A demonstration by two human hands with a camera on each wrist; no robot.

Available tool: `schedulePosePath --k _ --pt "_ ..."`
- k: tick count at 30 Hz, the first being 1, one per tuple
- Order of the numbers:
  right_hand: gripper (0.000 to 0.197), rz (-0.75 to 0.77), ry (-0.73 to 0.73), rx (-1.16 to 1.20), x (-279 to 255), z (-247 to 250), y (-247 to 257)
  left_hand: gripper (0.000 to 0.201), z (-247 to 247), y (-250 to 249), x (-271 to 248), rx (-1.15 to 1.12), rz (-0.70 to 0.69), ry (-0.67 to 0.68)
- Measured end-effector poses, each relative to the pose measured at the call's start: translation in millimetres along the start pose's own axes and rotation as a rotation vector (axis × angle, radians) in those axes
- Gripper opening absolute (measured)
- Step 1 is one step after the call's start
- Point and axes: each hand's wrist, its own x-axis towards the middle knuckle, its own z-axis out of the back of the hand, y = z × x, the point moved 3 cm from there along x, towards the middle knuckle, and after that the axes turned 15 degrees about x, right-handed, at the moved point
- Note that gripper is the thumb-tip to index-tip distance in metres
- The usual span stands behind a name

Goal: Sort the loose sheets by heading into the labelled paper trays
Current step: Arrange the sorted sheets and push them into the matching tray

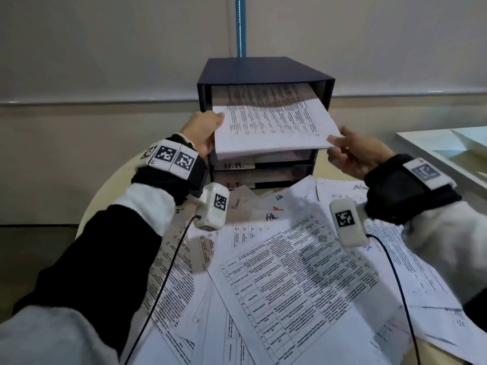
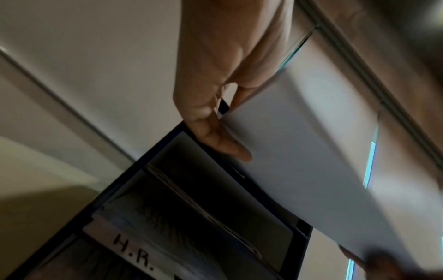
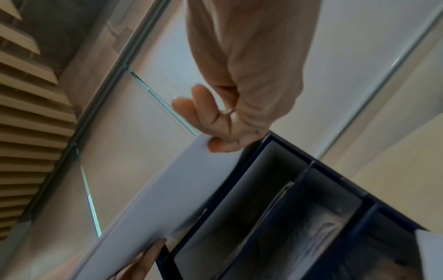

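Observation:
A printed sheet (image 1: 274, 122) sticks halfway out of the top slot of a dark blue tray cabinet (image 1: 263, 72). My left hand (image 1: 205, 130) pinches its left edge and my right hand (image 1: 353, 151) pinches its right corner. From below, the left wrist view shows the sheet (image 2: 323, 151) with my left hand (image 2: 215, 136) gripping it. In the right wrist view the sheet (image 3: 167, 189) is held by my right hand (image 3: 223, 140). Lower trays carry labels, one reading H.R. (image 1: 234, 165) and one partly hidden (image 1: 234, 185).
Several loose printed sheets (image 1: 290, 272) lie overlapping on the round table (image 1: 110, 185) in front of the cabinet. A white surface (image 1: 442, 146) stands at the right. A blue pole (image 1: 240, 25) rises behind the cabinet against the wall.

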Motion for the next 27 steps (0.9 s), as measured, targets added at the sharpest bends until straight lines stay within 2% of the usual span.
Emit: schedulePosePath --k 4,7,11,15,18,20,22,25,27 --pt "0.028 0.027 -0.030 0.126 29 -23 10 0.025 6 -3 -4 -0.012 -0.118 -0.040" --pt "0.020 0.039 -0.059 0.278 48 -37 15 0.033 8 -9 -5 0.102 -0.215 -0.110" --pt "0.020 0.046 -0.076 0.300 66 -53 18 0.038 5 -9 3 0.483 -0.379 -0.187" --pt "0.015 0.095 -0.132 0.280 88 -56 23 0.034 -4 -7 8 1.076 -0.434 -0.373" --pt "0.019 0.141 -0.201 0.255 97 -55 24 0.035 -12 -7 5 1.262 -0.518 -0.459" --pt "0.022 0.163 -0.236 0.227 100 -53 21 0.041 -15 -4 9 1.319 -0.542 -0.418" --pt "0.028 0.127 -0.191 0.177 102 -55 15 0.047 -17 -1 14 1.361 -0.534 -0.347" --pt "0.013 0.087 -0.197 0.044 103 -56 13 0.050 -17 0 21 1.338 -0.511 -0.283" --pt "0.028 0.076 -0.240 -0.119 103 -53 15 0.051 -17 1 24 1.319 -0.502 -0.254"
